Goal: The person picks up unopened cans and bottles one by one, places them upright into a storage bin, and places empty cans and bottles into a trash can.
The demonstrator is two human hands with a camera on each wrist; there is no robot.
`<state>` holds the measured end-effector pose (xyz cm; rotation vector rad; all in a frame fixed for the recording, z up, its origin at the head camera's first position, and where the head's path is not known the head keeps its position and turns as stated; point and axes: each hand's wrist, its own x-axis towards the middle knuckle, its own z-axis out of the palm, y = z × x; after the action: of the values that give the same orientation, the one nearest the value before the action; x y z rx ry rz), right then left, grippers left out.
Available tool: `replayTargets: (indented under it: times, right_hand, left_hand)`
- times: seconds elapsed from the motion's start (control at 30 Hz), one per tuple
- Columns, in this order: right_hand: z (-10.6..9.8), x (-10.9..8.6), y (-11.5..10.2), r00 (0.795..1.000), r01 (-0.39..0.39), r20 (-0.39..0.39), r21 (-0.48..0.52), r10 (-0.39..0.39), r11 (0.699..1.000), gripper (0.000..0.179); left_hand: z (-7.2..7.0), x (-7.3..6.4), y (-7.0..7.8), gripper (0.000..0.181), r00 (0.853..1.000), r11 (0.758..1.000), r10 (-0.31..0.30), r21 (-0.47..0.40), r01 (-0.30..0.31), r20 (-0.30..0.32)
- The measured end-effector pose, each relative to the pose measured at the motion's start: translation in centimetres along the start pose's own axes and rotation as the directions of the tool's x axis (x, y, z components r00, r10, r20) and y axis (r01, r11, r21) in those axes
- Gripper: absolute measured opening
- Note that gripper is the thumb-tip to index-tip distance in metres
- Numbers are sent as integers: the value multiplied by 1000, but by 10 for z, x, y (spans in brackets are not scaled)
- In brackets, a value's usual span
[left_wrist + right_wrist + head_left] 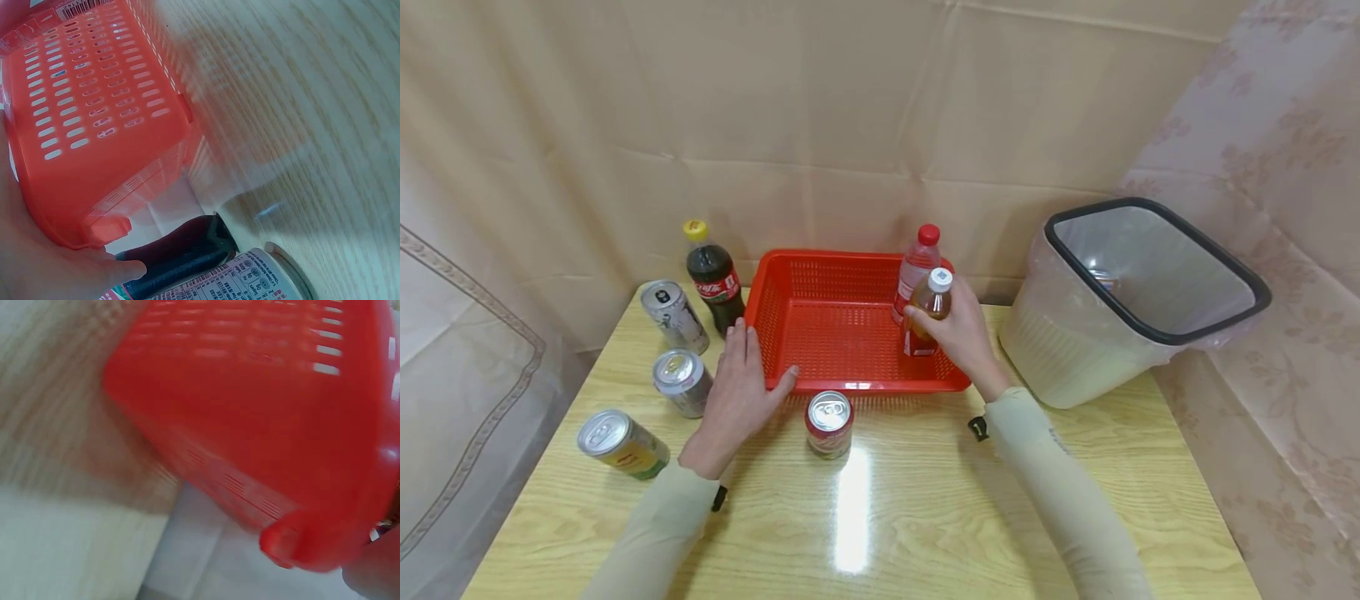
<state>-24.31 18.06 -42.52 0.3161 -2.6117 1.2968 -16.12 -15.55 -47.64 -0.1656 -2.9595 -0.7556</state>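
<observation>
My right hand [964, 332] grips a small bottle of amber drink [929, 302] with a white cap, upright over the right end of a red plastic basket [857, 387]. Just behind it, inside the basket, stands a clear pink-labelled bottle [917, 265] with a red cap. At the basket's front left corner rests my left hand [739, 396], fingers straight along the side and thumb over the front rim. The left wrist view shows the perforated basket wall [94, 94] beside that hand. In the right wrist view the basket [250, 419] hides most of the amber bottle.
A cola bottle [715, 279] with a yellow cap stands left of the basket. Nearby are a white can [676, 317], a silver can [683, 383] and a yellow-green can [625, 446]. A red can [830, 427] stands in front. To the right is a lined bin [1075, 350].
</observation>
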Motion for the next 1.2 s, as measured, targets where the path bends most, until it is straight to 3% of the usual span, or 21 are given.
replayTargets:
  times: [0.37, 0.7, 1.2]
  right_hand:
    - [16, 0, 10, 997, -77, 17, -19, 78, 997, 81]
    - [24, 2, 9, 994, -100, 33, -102, 103, 990, 84]
    - [28, 3, 6, 993, -106, 29, -140, 111, 985, 92]
  left_hand:
    - [0, 0, 0, 101, 1000, 1000, -5, 3, 5, 3]
    - [-1, -1, 1, 101, 1000, 1000, -6, -4, 6, 4]
    - [1, -1, 0, 101, 1000, 1000, 3, -4, -3, -13]
